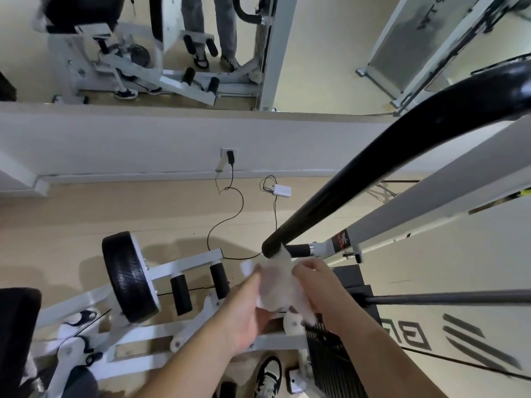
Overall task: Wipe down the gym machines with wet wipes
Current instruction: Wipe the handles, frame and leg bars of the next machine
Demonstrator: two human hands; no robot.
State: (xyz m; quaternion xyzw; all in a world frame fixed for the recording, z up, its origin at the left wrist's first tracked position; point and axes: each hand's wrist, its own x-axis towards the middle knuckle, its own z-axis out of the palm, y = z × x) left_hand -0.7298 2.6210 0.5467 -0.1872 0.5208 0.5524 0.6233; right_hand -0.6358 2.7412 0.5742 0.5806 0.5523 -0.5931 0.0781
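Observation:
A white wet wipe (274, 288) is stretched between both hands, just below the rounded end of a long black padded bar (373, 165). My left hand (244, 317) grips the wipe's left side from below. My right hand (319, 285) pinches its right side. The wipe's top edge touches or nearly touches the bar's tip (271, 248). The bar belongs to a white-framed gym machine (431, 202) that rises to the right.
A black roller pad (129, 277) and small foam rollers (181, 295) sit on a white frame at lower left. A black weight stack (339, 354) stands under my right arm. Cables and a white adapter (281, 191) lie on the floor below a mirror wall.

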